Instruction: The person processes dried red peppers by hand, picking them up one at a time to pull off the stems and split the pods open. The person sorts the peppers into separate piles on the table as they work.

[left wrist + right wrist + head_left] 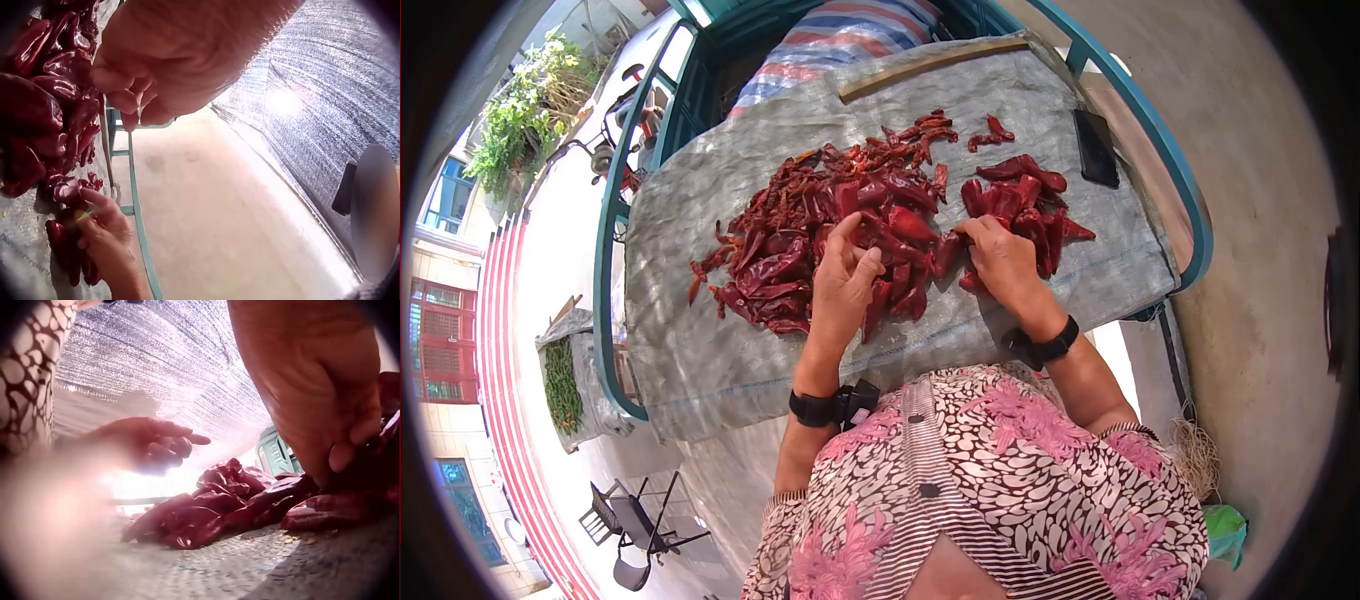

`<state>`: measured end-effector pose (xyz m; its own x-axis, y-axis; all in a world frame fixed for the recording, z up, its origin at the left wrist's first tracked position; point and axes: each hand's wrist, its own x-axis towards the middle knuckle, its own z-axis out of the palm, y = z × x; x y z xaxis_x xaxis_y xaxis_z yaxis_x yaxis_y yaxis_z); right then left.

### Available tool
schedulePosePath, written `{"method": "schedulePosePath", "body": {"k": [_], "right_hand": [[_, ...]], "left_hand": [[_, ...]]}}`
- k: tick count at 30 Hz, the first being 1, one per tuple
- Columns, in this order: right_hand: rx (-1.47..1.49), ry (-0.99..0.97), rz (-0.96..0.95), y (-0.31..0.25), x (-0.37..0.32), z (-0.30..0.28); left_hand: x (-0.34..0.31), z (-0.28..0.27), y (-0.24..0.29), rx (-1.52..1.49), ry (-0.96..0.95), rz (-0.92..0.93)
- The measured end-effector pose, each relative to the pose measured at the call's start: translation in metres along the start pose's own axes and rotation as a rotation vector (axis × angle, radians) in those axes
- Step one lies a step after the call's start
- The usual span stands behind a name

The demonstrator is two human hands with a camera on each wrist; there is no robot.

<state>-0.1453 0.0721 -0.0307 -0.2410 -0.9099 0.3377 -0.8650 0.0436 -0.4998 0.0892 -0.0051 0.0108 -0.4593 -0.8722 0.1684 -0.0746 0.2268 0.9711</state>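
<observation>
A big heap of dried red chili peppers (785, 265) lies on a grey woven sheet (700, 360), with a smaller pile (1040, 225) to its right. My left hand (842, 290) is raised over the near side of the heap, index finger partly extended and the other fingers loosely bent. Nothing shows between its fingers in the right wrist view. At the left edge of the smaller pile my right hand (1005, 262) points its fingers down and pinches a red chili pepper (945, 255). The same right hand (109, 240) appears low in the left wrist view.
A black phone (1095, 148) lies at the sheet's right side, and a wooden strip (930, 68) along its far edge. Teal rails (1145, 125) flank the sheet. Behind is a striped bag (830, 50). Some pale seeds (300, 539) lie beside the peppers.
</observation>
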Motion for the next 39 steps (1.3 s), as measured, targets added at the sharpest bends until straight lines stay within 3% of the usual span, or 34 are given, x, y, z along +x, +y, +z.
{"method": "schedulePosePath", "body": {"k": [3, 9, 12, 16, 20, 24, 26, 31, 34, 37, 39], "right_hand": [[0.228, 0.113, -0.074, 0.000, 0.004, -0.009], [0.825, -0.113, 0.073, -0.043, -0.004, -0.037], [0.798, -0.224, 0.072, -0.050, -0.007, -0.045], [0.397, 0.126, -0.009, -0.014, -0.014, -0.038], [0.020, 0.061, 0.083, 0.000, -0.029, -0.038], [-0.011, 0.026, 0.060, 0.003, -0.036, -0.017], [-0.022, 0.023, 0.094, 0.004, -0.030, -0.014], [0.004, 0.006, 0.120, 0.015, -0.020, -0.016], [0.236, 0.136, 0.097, 0.004, -0.014, -0.024], [0.427, 0.140, 0.192, -0.022, -0.008, -0.041], [0.496, 0.148, 0.083, -0.030, -0.008, -0.041]], "left_hand": [[-0.003, 0.002, 0.007, 0.048, -0.192, -0.104], [-0.001, 0.023, 0.017, -0.060, -0.294, -0.094], [0.004, 0.021, 0.011, -0.041, -0.259, -0.040], [0.007, 0.003, 0.005, -0.053, -0.053, -0.036], [0.007, 0.004, 0.012, -0.076, 0.224, -0.035], [0.007, 0.008, 0.006, -0.038, -0.029, 0.007], [0.004, 0.013, 0.011, -0.018, -0.151, -0.055], [0.003, 0.015, 0.008, -0.028, -0.213, -0.091], [0.004, 0.014, 0.009, 0.042, -0.288, -0.097], [0.004, 0.019, 0.012, -0.005, -0.301, -0.083], [0.003, 0.025, 0.015, -0.023, -0.287, -0.047]]}}
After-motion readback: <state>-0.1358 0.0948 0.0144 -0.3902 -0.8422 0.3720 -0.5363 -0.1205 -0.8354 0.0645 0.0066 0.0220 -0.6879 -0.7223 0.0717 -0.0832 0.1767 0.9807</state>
